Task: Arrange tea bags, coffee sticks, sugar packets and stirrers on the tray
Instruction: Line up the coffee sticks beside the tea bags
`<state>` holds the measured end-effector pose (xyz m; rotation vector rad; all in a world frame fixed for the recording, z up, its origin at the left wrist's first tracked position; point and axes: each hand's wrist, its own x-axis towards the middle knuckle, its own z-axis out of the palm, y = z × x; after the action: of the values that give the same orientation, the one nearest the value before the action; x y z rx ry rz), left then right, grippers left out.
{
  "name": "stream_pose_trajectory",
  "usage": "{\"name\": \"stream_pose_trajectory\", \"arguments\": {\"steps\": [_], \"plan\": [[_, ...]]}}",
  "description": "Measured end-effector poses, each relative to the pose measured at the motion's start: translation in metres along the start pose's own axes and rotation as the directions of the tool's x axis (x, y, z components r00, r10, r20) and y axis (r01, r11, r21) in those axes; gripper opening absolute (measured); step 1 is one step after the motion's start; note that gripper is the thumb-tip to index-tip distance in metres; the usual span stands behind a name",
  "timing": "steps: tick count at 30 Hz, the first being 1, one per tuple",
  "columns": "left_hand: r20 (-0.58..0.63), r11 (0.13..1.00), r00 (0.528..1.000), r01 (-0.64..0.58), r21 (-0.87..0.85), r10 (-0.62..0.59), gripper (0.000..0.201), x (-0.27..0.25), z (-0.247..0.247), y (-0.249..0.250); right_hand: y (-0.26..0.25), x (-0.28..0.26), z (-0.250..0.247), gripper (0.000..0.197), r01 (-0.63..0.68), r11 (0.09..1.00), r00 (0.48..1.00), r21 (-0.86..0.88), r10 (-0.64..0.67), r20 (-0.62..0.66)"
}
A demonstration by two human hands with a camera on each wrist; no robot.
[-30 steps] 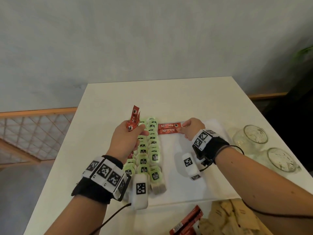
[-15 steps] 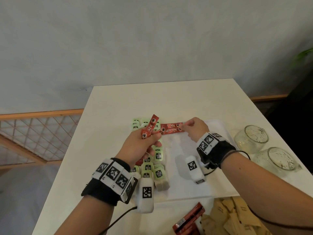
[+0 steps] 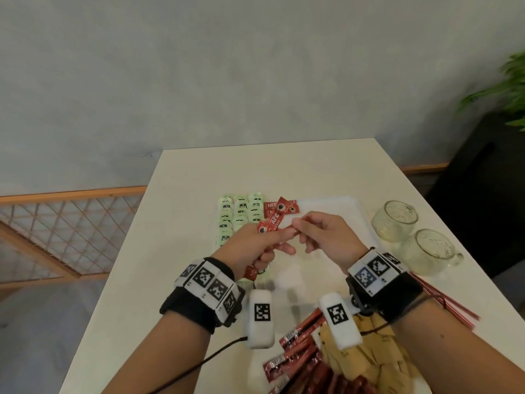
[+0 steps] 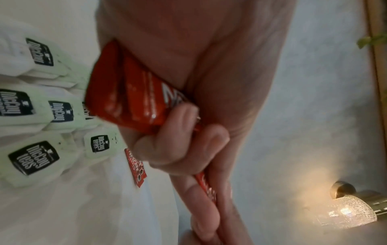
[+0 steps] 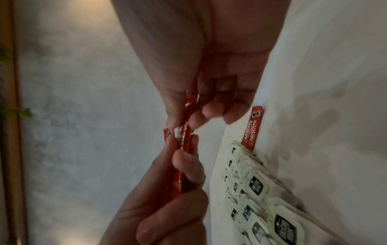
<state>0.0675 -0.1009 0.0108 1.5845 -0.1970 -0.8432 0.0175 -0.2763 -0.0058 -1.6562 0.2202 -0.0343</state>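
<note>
So far, in the head view, the white tray (image 3: 358, 216) carries three columns of green tea bags (image 3: 241, 214) along its left side, and two coffee sticks (image 3: 289, 207) lie just right of their far end. Above the tray's middle the left hand (image 3: 250, 248) grips a bundle of coffee sticks (image 3: 270, 223), while the right hand (image 3: 324, 237) pinches the end of one stick in that bundle. Nearer than the tray lie more red sticks (image 3: 298, 356), brown sugar packets (image 3: 366, 362) and, to the right, thin red stirrers (image 3: 446, 302); none of these last two kinds is on the tray yet, so most of the work seems left.

From the left wrist, fingers (image 4: 178, 149) curl tightly round the red bundle above the tea bags.

From the right wrist, thumb and forefinger close on one stick's tip, the other fingers (image 5: 217, 111) loosely curled; the two laid sticks touch the tea bags' end.
</note>
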Motion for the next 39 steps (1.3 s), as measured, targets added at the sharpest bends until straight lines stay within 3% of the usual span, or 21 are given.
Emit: {"name": "stream_pose_trajectory", "arguments": {"steps": [4, 10, 16, 25, 30, 35, 39], "plan": [[-0.084, 0.999, 0.996, 0.004, -0.052, -0.008, 0.022, -0.009, 0.001, -0.004, -0.001, -0.013, -0.01, 0.027, -0.013, 1.0, 0.99, 0.001, 0.013, -0.137], [-0.195, 0.998, 0.979, -0.056, -0.01, 0.053, 0.019, -0.021, 0.006, -0.005, -0.002, -0.031, -0.008, 0.019, -0.066, 0.997, 0.998, -0.029, 0.065, -0.023], [-0.118, 0.993, 0.99, -0.061, 0.096, 0.072, 0.029, -0.032, 0.022, -0.007, 0.0, -0.037, -0.003, 0.01, -0.078, 0.99, 0.996, -0.113, 0.081, 0.023], [-0.15, 0.995, 0.988, -0.03, 0.1, 0.045, 0.026, -0.022, 0.03, -0.017, 0.009, -0.034, -0.009, 0.015, -0.152, 0.988, 0.988, -0.031, 0.152, -0.004], [-0.252, 0.996, 0.966, -0.047, 0.071, 0.063, 0.023, -0.006, 0.028, -0.022, 0.015, -0.026, -0.014, 0.019, -0.194, 0.977, 0.981, 0.083, 0.192, 0.029], [-0.216, 0.998, 0.975, -0.037, 0.047, 0.046, 0.015, 0.004, 0.016, -0.022, 0.017, -0.009, -0.02, 0.013, -0.225, 0.974, 0.974, 0.041, 0.226, -0.022], [-0.302, 0.999, 0.952, -0.029, 0.043, 0.041, 0.015, 0.013, -0.009, -0.016, 0.024, 0.017, -0.027, 0.016, -0.285, 0.959, 0.958, -0.009, 0.284, -0.027]]}}
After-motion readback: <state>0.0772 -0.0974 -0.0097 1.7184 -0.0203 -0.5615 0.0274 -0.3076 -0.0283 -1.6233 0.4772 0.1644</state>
